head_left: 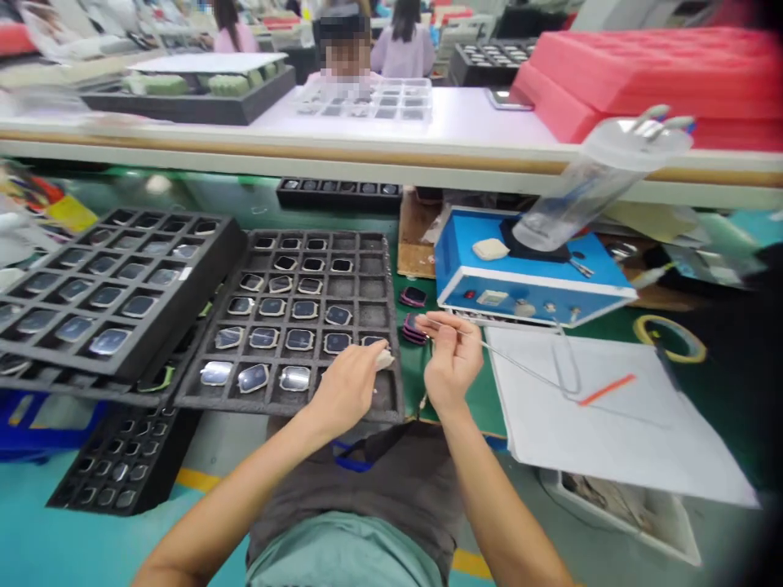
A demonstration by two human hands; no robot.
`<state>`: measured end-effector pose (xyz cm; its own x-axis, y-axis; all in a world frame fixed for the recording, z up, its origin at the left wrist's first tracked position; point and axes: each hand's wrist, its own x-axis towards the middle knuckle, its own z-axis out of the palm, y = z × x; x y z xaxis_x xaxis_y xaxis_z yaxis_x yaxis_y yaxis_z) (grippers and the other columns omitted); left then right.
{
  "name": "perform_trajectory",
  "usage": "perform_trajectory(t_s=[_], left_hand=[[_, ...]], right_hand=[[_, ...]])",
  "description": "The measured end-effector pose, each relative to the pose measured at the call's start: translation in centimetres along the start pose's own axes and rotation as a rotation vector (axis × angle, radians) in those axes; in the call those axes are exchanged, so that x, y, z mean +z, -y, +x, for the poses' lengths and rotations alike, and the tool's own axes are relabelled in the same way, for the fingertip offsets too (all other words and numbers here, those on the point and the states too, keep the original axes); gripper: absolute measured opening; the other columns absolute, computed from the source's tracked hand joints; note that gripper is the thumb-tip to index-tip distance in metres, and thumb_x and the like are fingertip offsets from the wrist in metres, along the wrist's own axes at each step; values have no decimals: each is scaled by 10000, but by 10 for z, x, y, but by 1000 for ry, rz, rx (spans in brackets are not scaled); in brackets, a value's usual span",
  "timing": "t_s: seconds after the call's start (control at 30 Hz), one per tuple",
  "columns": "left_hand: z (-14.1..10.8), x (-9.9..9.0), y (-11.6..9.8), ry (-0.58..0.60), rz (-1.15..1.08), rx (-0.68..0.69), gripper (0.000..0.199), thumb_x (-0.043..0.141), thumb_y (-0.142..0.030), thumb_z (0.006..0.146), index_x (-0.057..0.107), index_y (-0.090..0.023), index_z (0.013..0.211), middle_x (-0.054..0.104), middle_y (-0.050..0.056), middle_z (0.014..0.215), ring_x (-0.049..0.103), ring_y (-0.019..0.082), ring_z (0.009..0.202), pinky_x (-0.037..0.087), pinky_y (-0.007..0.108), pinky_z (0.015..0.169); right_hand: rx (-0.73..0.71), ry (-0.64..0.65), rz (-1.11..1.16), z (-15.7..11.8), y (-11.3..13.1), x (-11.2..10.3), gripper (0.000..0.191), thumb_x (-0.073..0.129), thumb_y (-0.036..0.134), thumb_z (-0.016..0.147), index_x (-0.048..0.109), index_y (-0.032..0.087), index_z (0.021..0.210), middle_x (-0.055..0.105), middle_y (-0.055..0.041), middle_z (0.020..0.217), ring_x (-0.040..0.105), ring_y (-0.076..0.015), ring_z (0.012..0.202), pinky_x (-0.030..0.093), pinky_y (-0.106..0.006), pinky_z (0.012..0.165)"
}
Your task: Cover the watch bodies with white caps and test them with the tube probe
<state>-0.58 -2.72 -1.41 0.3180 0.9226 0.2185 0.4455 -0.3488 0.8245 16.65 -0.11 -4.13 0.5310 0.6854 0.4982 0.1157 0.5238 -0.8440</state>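
One pale wad pinched in my left hand over the dark tray, near right; my right hand, right of it, grips thin strand. Mid-handling, I judge; next needs light touch.

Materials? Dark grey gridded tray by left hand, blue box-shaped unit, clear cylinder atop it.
Dark grey gridded tray: probably foam, matte, judging by its grainy surface.
Blue box-shaped unit: likely painted metal, from its smooth, even colour.
Clear cylinder: glossy, see-through; plastic or glass.
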Motion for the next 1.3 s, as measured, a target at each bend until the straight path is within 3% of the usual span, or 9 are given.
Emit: perform_trajectory(t_s=[0.17,0.33,0.47,0.6,1.3], left_hand=[[16,8,5,-194,-286,-157,417,521,-330,1032,612,-159,1401,789,163,1248,783,265,1106,653,390,916],[21,15,0,-204,-515,-235,390,716,-363,920,719,-167,1257,807,139,1218,783,287,1123,638,419,996],[23,15,-12,-248,-642,-288,349,816,-332,838,780,-172,1145,826,105,1162,794,278,1082,637,403,997],[23,15,-18,-267,-662,-321,352,844,-298,810,805,-156,1131,831,99,1146,802,259,1047,646,355,953],[22,17,-14,-280,-618,-336,337,850,-275,812,832,-190,1138,836,69,1134,800,207,960,642,282,869]], right_hand=[[14,-14,-36,-10,9,5,164,670,350,1004,704,190,995,767,-46,938,791,-170,766,677,-326,738],[-45,82,-54,-22,8,6,111,654,272,1004,743,209,988,793,-40,910,793,-174,761,681,-310,707],[-136,143,-37,-25,2,5,126,633,196,1005,750,232,1035,819,-53,976,810,-206,911,699,-371,817],[-188,180,16,-24,2,7,198,621,127,998,744,250,1092,824,-62,1039,803,-220,1011,691,-418,899],[-161,183,45,-23,3,5,250,621,88,993,745,259,1125,821,-55,1050,796,-220,1017,686,-439,914]])
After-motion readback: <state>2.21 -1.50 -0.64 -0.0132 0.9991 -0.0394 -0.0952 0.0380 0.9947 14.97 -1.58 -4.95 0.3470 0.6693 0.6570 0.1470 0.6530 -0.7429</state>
